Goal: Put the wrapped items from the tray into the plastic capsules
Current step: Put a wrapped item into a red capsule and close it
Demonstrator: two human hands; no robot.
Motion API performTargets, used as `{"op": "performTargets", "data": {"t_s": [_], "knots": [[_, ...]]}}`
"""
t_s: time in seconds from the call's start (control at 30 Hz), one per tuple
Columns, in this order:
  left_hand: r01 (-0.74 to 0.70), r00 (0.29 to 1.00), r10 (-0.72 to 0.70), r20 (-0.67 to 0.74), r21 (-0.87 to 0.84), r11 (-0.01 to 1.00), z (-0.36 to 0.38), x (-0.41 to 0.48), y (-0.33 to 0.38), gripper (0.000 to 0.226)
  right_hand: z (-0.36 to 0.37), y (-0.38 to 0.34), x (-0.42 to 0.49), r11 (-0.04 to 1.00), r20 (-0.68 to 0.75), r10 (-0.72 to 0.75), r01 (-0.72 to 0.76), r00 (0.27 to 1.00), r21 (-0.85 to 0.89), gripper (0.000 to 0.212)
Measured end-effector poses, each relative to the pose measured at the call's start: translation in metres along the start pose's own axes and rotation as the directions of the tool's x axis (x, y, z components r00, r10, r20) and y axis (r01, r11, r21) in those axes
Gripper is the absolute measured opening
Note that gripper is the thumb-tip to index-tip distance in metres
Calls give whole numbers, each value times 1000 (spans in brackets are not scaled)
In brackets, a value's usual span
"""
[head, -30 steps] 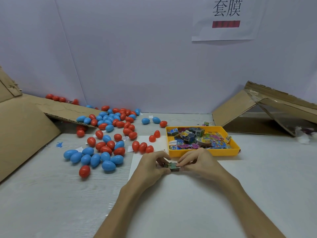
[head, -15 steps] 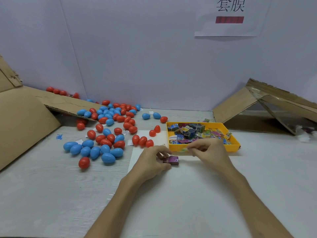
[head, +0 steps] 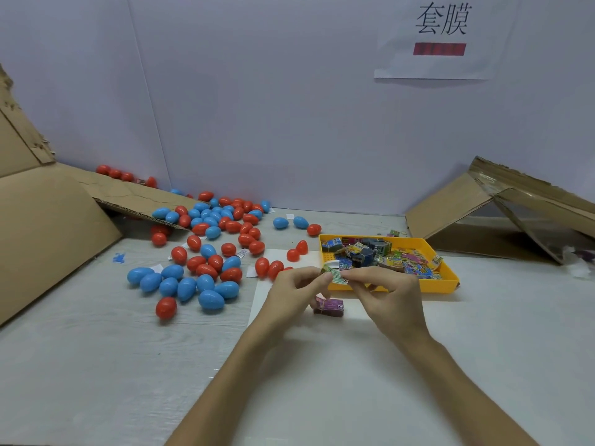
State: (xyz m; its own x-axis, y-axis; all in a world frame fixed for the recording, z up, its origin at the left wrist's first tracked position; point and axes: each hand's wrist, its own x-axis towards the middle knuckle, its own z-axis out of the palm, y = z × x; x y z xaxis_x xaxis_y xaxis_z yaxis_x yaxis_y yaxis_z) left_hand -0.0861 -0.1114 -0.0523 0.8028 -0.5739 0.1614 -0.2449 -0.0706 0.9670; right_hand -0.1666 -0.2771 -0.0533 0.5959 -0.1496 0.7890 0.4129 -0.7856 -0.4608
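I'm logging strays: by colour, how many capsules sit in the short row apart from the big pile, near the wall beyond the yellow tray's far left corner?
Blue capsules: 2
Red capsule: 1
Total: 3

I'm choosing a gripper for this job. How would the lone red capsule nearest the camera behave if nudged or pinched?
The red capsule is egg-shaped and lies on its side on the table, so a nudge would probably roll it in a curve. Its glossy rounded shell looks slippery to pinch.
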Motion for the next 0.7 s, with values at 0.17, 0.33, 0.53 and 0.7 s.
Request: {"op": "performTargets", "data": {"t_s": [0.17,0.33,0.53,0.7], "knots": [[-18,997,14,-71,-53,998,-2,1,1,13,2,-4,0,995,71,59,-65,996,73,36],[-55,997,55,-56,3,998,1,-1,3,14,-3,-7,4,932,134,273,-297,952,209,34],[-59,998,63,-31,96,994,3,0,-1,12,-1,-7,7,893,283,347,-407,894,193,15],[-68,997,71,-30,104,992,4,1,-1,11,-4,-5,10,843,322,393,-477,861,247,14]]}}
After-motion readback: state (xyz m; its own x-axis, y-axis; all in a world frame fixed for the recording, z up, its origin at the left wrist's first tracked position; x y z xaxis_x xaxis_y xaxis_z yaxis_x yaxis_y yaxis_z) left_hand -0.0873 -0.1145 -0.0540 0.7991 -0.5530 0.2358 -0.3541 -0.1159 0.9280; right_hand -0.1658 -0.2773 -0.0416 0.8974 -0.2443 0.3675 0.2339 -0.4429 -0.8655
